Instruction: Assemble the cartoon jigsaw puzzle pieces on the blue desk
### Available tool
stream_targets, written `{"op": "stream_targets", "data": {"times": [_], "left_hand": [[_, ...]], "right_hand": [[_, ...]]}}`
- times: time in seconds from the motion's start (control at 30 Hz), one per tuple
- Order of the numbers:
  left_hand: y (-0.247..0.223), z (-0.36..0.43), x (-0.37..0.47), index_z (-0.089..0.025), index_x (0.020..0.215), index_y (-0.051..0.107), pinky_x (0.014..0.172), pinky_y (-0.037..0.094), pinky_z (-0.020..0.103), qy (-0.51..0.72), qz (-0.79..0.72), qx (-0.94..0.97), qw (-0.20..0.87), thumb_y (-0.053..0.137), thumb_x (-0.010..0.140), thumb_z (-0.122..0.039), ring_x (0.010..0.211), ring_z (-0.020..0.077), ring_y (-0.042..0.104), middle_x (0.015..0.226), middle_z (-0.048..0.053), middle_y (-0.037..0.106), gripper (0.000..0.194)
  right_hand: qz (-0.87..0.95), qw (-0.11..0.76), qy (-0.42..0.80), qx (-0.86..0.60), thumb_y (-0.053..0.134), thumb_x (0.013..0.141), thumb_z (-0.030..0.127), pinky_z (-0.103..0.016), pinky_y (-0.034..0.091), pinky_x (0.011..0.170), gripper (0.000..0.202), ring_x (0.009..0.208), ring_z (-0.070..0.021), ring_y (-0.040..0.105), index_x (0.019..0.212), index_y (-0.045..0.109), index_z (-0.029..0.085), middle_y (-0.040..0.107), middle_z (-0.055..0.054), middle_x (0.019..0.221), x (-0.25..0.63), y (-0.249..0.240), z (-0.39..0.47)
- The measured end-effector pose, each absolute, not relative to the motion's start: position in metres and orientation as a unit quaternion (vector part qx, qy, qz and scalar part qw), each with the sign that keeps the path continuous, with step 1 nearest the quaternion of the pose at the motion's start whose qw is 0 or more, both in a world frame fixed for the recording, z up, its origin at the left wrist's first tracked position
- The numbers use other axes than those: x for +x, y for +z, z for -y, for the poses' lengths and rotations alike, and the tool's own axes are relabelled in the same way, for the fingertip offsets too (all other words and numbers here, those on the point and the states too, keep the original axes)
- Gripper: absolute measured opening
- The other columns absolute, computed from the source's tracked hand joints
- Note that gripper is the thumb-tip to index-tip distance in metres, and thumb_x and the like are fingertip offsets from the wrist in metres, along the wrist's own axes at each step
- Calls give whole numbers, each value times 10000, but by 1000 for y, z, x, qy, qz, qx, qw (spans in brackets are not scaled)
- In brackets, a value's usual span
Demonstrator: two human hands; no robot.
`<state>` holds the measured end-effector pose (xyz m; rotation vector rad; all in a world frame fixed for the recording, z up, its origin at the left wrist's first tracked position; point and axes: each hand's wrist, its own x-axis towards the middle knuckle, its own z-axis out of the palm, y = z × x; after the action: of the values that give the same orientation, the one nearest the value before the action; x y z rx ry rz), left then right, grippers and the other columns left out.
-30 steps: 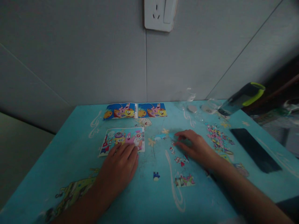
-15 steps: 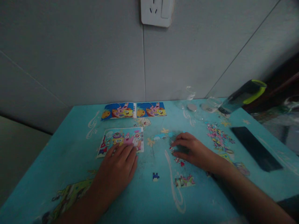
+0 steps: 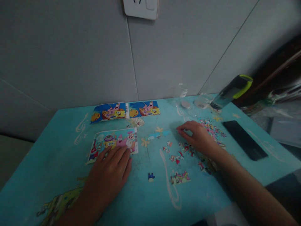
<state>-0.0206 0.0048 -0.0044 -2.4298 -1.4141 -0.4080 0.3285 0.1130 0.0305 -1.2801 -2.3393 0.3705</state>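
Observation:
My left hand [image 3: 110, 169] lies flat, fingers stretched, over the lower edge of a cartoon picture card [image 3: 100, 142]. My right hand [image 3: 196, 135] hovers above the table with thumb and index fingertips pinched together; whatever may be between them is too small to make out. Below it are loose jigsaw puzzle pieces [image 3: 176, 158]. Nearer to me sits a small joined section of puzzle [image 3: 180, 178], and to its left a dark blue and white puzzle piece [image 3: 151, 177]. Beyond my right hand a larger heap of colourful pieces [image 3: 213, 128] is partly covered.
Two blue cartoon cards [image 3: 109, 112] lie by the wall. At the back right are clear containers [image 3: 203, 101], a round lid [image 3: 185, 104] and a dark bottle [image 3: 231, 92] with a lime-green rim. A black flat slab [image 3: 244, 139] rests at the right.
My right hand has lifted away from the loose pieces and moved up and to the right, uncovering them. My left hand stays on the card. The whole view has shifted slightly.

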Motion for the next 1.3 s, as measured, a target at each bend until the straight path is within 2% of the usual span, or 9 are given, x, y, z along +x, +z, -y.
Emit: {"op": "stream_targets", "data": {"times": [0.1, 0.43, 0.53, 0.6, 0.8, 0.97, 1.07, 1.17, 1.3], "left_hand": [[-5, -4, -22, -113, 1191, 682, 1016, 463, 572, -137, 495, -846, 145, 492, 993, -253, 1155, 347, 627, 1232, 157, 691, 308], [-5, -5, -22, -115, 1185, 688, 1021, 469, 568, -123, 498, -847, 137, 507, 995, -286, 1141, 342, 621, 1233, 153, 688, 313], [-5, -6, -23, -128, 1169, 690, 1024, 472, 565, -128, 498, -847, 138, 505, 995, -297, 1138, 339, 623, 1237, 151, 686, 305], [-6, -6, -23, -141, 1172, 687, 1022, 473, 562, -132, 498, -846, 141, 500, 996, -293, 1134, 335, 626, 1231, 145, 690, 299], [-5, -5, -21, -140, 1189, 681, 1018, 476, 565, -129, 501, -845, 136, 494, 995, -284, 1139, 339, 625, 1231, 142, 689, 305], [-4, -5, -22, -112, 1187, 685, 1011, 475, 576, -129, 494, -849, 137, 499, 993, -289, 1133, 348, 622, 1228, 160, 683, 321], [-4, -5, -22, -95, 1180, 689, 1003, 475, 580, -127, 490, -852, 136, 499, 994, -290, 1132, 357, 621, 1226, 171, 681, 331], [-5, -5, -23, -95, 1184, 689, 1000, 474, 577, -131, 490, -851, 138, 500, 993, -287, 1128, 354, 625, 1219, 171, 685, 330], [-6, -5, -24, -89, 1181, 688, 991, 475, 585, -132, 486, -852, 145, 484, 1003, -289, 1121, 355, 625, 1222, 178, 684, 337]], "right_hand": [[851, 207, 125, -467, 602, 976, 256, -424, 503, 902, 171, 954, -226, 664, 1079, 737, 236, 744, -58, 1009, 330, 28, -114], [910, 153, 192, -333, 603, 995, 305, -388, 475, 915, 198, 998, -208, 642, 1140, 727, 252, 714, -60, 1056, 300, 34, -87], [916, 152, 187, -321, 604, 996, 319, -392, 456, 910, 178, 975, -207, 646, 1096, 739, 260, 727, -50, 1022, 298, 37, -84], [908, 175, 173, -339, 563, 1015, 299, -390, 452, 886, 191, 927, -200, 652, 1064, 741, 253, 738, -42, 962, 300, 39, -85], [801, 342, 104, -481, 565, 995, 288, -362, 494, 748, 187, 754, -178, 644, 1042, 734, 226, 748, -39, 883, 312, 42, -95], [774, 391, 88, -490, 546, 944, 202, -348, 503, 729, 217, 741, -172, 645, 1037, 741, 230, 742, -28, 887, 313, 42, -95], [766, 413, 108, -481, 484, 891, 125, -340, 487, 695, 263, 717, -174, 633, 907, 726, 226, 701, -17, 793, 312, 42, -92], [753, 439, 127, -473, 427, 816, 65, -323, 454, 635, 283, 630, -157, 583, 705, 632, 226, 624, 2, 670, 314, 43, -91], [727, 473, 106, -486, 417, 780, 37, -326, 434, 629, 282, 602, -153, 546, 670, 593, 228, 589, 6, 641, 316, 42, -91]]}}
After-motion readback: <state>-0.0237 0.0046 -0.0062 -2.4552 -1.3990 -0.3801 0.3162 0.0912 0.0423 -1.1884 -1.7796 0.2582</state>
